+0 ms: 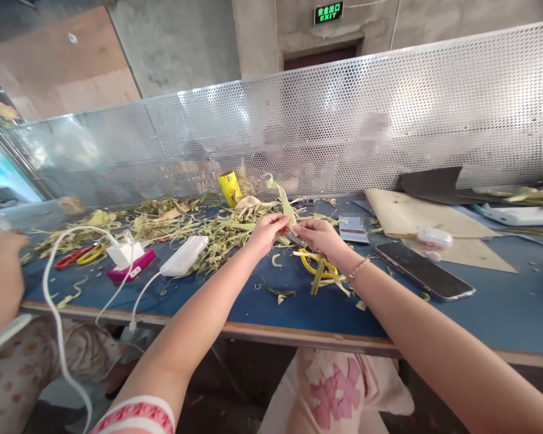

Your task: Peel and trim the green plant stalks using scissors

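Note:
A pale green, ribbon-like strip of dried leaf (283,198), curled at its top end, stands up between my two hands above the table. Its lower end is pinched by the fingers of my left hand (269,232). Close beside it, my right hand (315,234) also grips the strip near its base. Yellow-handled scissors (319,269) lie just below my right hand, partly covered by leaf scraps and the hand. Behind my left hand spreads a heap of dried leaf strips (217,232).
Left are a white power bank (184,256), a charger on a pink box (131,265), cables and red-handled scissors (72,257). A yellow tube (229,188) stands behind. Right lie a phone (425,271), an earbud case (434,237) and cardboard (416,214). Another person's arm (0,277) reaches in.

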Available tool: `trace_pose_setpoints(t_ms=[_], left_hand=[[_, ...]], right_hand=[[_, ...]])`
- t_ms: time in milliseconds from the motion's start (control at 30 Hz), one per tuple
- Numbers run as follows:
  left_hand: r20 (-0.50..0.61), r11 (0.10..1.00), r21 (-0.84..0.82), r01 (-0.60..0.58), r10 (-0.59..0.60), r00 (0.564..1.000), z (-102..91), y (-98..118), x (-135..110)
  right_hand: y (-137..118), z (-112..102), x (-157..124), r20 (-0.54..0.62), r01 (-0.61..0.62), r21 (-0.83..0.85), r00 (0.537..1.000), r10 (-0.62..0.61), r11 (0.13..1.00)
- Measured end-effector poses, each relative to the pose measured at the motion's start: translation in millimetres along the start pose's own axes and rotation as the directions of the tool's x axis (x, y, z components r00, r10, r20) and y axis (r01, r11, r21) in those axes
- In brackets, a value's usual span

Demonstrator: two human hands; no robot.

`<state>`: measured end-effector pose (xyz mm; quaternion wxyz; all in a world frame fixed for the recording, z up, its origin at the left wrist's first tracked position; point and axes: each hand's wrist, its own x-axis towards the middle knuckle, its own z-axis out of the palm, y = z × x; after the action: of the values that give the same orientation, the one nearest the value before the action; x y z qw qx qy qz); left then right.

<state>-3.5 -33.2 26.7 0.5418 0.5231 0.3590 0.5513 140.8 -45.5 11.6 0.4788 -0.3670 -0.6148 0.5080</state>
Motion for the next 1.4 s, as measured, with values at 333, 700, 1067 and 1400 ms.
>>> trace_pose_setpoints(t_ms=[333,700,1067,1400], left_hand=[[0.013,0.999,-0.04,-0.036,0.037,0.999,0.5,-2.3,-2.0],[-0.039,0.999,0.01,-0.051,0.051,0.998,1.4,-6.0,-7.0],[0.149,0.999,-0.055,0.004,0.004,0.989,0.2,-5.4,-11.6],[0.039,0.985,0.174,-0.008,0.002,0.999,0.6,-13.3,-9.5]], right_hand=[[-2.7,-4.5,-0.3,0.068,-0.041,0.136,0.997,0.032,0.99],[2.2,-4.7,2.5,0.008,-0.038,0.069,0.999,0.037,0.997],[2.9,-6.4,3.8,-0.004,-0.008,0.053,1.0,0.008,0.999],[0.0,-4.7,0.1,-0.104,0.023,0.065,0.994,-0.017,0.998]])
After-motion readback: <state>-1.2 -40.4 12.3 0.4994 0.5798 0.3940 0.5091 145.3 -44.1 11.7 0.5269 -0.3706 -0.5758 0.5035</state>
